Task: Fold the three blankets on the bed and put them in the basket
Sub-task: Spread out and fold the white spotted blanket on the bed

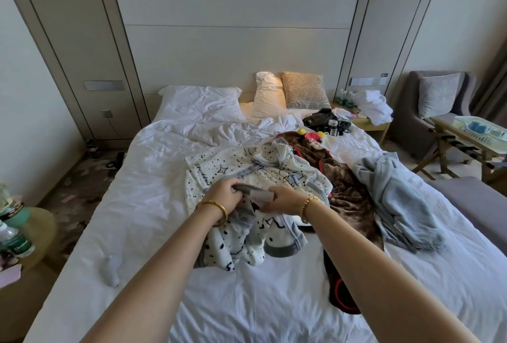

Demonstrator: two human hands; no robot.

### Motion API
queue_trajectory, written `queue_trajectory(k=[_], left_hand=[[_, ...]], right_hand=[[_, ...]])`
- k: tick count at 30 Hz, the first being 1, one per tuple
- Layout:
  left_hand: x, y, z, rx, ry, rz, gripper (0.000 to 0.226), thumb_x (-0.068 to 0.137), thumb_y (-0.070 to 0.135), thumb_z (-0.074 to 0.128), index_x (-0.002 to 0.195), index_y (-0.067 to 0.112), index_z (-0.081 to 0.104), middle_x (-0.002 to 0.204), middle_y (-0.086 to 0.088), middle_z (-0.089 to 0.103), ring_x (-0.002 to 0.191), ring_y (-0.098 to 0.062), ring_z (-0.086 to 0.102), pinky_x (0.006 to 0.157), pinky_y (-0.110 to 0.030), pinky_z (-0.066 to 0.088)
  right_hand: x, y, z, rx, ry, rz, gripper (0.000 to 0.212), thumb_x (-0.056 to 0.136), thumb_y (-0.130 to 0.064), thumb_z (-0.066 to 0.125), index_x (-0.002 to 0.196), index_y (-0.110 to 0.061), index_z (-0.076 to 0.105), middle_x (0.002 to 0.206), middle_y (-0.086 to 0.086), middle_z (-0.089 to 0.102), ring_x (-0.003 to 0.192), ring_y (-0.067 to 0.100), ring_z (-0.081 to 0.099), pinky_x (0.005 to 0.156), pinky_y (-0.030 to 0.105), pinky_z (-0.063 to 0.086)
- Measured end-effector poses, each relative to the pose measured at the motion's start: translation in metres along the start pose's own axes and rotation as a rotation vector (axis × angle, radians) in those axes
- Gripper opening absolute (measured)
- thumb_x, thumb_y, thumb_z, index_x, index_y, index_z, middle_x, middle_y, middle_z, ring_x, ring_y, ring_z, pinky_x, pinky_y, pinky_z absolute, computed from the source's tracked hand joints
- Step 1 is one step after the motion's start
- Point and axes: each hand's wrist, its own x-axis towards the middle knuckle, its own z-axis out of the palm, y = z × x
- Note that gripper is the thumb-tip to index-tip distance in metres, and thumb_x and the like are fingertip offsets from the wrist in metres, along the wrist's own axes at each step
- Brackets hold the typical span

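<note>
the spotted blanket (pixel 241 175) lies crumpled at the middle of the bed (pixel 153 189), its near part bunched and hanging toward the foot. the left hand (pixel 223 196) and the right hand (pixel 282 200) are both closed on its grey binding edge (pixel 248 190), fingers curled round the trim, close together.

handling, as a judgement: the fabric looks soft, limp and light, with no stiffness of its own. it will sag and fold on itself wherever it is not held. the bound edge is the firmest line to grip; sliding the hands apart along it to reach two corners should let the cloth hang flat for folding. the fleece-like surface seems unlikely to slip.

the brown blanket (pixel 348 189) lies just beside it to the right, partly under the spotted one. the pale blue blanket (pixel 397 200) lies heaped near the right edge of the bed, touching the brown one.

limits of the view: no corner of the spotted blanket can be picked out in the bunched cloth. how far the brown blanket runs beneath it cannot be told. no basket can be identified with certainty. the dark items (pixel 326 121) near the pillows are too tangled to name.
</note>
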Motion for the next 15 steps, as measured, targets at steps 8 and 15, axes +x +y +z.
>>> queue_trajectory(k=[8,15], left_hand=[[0.004,-0.029,-0.012,0.154,-0.114,-0.139,0.028,0.089,0.021,0.049,0.117,0.018,0.055,0.087,-0.003,0.059,0.071,-0.019,0.053,0.055,-0.024,0.038],[0.0,-0.015,-0.01,0.199,-0.371,0.027,0.074,0.078,0.058,0.061,0.142,0.035,0.031,0.136,-0.004,0.05,0.113,-0.021,0.055,0.082,-0.026,0.044]], right_hand=[[0.0,0.034,0.005,-0.053,0.15,0.135,0.013,0.087,-0.024,0.06,0.079,-0.023,0.05,0.076,-0.007,0.051,0.081,0.016,0.049,0.062,0.016,0.038],[0.003,0.016,-0.006,-0.479,0.347,-0.19,0.018,0.09,-0.011,0.049,0.095,-0.024,0.061,0.088,-0.006,0.05,0.094,0.016,0.049,0.081,0.027,0.031]])
